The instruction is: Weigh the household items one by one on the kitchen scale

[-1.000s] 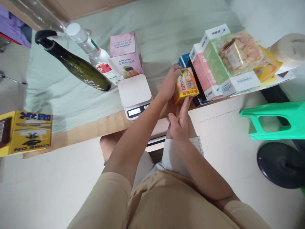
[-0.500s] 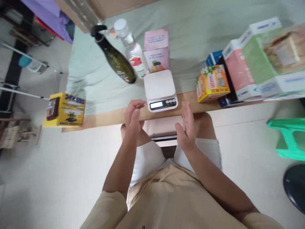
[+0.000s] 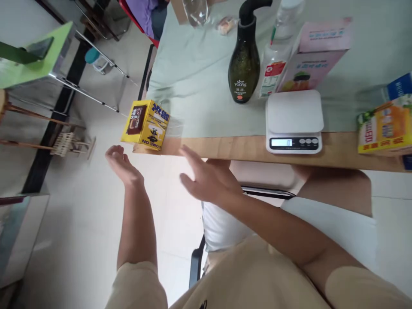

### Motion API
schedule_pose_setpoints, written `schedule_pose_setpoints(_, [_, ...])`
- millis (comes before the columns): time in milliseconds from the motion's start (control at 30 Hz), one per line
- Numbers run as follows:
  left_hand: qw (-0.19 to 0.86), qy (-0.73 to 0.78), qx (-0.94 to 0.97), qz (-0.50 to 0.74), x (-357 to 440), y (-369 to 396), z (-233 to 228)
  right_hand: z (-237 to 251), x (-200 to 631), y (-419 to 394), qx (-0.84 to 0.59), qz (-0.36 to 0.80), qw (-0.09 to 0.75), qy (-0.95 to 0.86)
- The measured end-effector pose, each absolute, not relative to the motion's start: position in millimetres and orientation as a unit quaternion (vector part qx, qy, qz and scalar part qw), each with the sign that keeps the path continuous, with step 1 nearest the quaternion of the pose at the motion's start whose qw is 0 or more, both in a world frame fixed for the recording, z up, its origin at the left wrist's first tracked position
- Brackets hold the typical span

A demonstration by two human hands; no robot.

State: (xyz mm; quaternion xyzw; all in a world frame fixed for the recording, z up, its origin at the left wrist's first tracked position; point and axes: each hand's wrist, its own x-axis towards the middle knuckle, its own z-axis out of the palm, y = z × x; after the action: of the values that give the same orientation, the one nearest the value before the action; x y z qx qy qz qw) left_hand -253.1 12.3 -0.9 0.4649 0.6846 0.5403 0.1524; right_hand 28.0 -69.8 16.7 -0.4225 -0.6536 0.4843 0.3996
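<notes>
Fingers spread and empty on both the left hand (image 3: 124, 168) and right hand (image 3: 207, 182), held below the table edge (image 3: 225, 148); yellow cocoa box (image 3: 146, 125) stands on the table corner, just beyond and between them, untouched.

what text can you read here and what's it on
"COME ON", upside down: yellow box
"COA", the end of a cut-off word: same box, by the chocolate picture
"young": dark bottle
Too blurred to read: pink box, clear bottle label, orange box, scale display
</notes>
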Motion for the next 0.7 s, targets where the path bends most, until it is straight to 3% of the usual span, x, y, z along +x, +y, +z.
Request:
schedule_pose_setpoints(300, [0.336,0.609,0.349,0.628,-282,88,-10,17,-97,47,-0.451,0.495,0.378,-0.639])
schedule_pose_setpoints(467, [0.442,0.495,0.395,0.636,-279,77,-4,10,-110,71,-0.483,0.529,0.311,-0.625])
schedule_pose_setpoints(700, [0.451,0.469,0.427,0.628,-243,52,-3,1,-95,71,-0.463,0.520,0.364,-0.619])
